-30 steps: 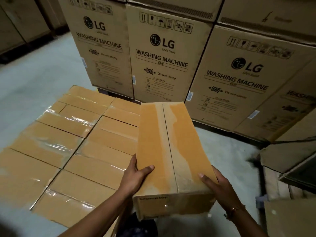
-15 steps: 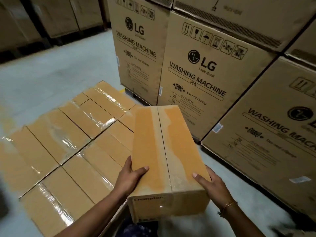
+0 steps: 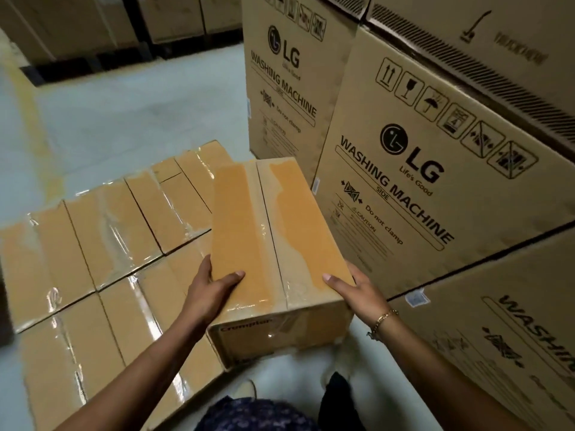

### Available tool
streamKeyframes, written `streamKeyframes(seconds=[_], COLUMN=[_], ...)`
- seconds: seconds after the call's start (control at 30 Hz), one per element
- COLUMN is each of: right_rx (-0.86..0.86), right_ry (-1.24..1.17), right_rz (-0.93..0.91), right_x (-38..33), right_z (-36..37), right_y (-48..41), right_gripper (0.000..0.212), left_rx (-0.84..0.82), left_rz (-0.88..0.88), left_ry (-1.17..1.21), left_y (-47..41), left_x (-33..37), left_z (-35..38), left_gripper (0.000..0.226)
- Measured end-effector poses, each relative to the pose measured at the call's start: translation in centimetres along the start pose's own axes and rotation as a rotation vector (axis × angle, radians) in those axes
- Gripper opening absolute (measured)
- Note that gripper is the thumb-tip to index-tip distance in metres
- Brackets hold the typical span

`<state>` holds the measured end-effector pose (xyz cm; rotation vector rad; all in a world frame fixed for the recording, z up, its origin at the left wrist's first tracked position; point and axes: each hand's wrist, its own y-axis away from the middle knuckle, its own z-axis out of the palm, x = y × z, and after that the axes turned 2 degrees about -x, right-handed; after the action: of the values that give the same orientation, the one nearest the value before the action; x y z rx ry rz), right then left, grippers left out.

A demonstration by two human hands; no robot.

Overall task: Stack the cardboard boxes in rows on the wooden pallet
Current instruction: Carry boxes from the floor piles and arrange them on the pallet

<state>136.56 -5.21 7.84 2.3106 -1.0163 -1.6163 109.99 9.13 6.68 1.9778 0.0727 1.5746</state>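
I carry a long taped cardboard box (image 3: 273,231) in front of me, its near end marked "Crompton". My left hand (image 3: 211,290) grips its left side with the thumb on top. On the opposite side my right hand (image 3: 354,290), with a bracelet at the wrist, holds it the same way. To the left and below lies a layer of several like boxes (image 3: 102,244) in rows, sealed with glossy tape. The held box hangs above the right edge of that layer. The pallet under the layer is hidden.
Tall LG washing machine cartons (image 3: 420,169) stand close on the right, stacked in two levels, with another carton (image 3: 283,82) behind. Grey concrete floor (image 3: 124,119) stretches beyond the layer, with a faint yellow line. More dark stacks (image 3: 77,32) line the far back.
The view has swung left and closer: the washing machine cartons now loom on the right. Both hands keep the same hold on the box, which sits nearer the layer's right edge.
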Motion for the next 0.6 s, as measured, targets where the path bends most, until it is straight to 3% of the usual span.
streamKeyframes(seconds=[0.07, 0.17, 0.3, 0.6], right_rx=[-0.067, -0.146, -0.28, -0.5], right_ry=[0.04, 0.102, 0.181, 0.264], right_rz=[-0.03, -0.08, -0.108, -0.127], right_x=[-0.8, -0.5, -1.4, -3.0], right_z=[-1.8, -4.4, -6.6, -4.7], right_y=[-3.6, -9.2, -13.3, -19.5], right_gripper=[0.053, 0.098, 0.068, 0.081], left_rx=[0.079, 0.148, 0.235, 0.485], left_rz=[0.016, 0.009, -0.125, -0.304], left_ry=[0.037, 0.076, 0.079, 0.041], left_y=[-1.5, -2.9, -3.4, -3.4], left_x=[0.3, 1.3, 1.3, -2.5], left_z=[2.2, 4.7, 7.4, 8.0], left_gripper=[0.064, 0.08, 0.094, 0.125])
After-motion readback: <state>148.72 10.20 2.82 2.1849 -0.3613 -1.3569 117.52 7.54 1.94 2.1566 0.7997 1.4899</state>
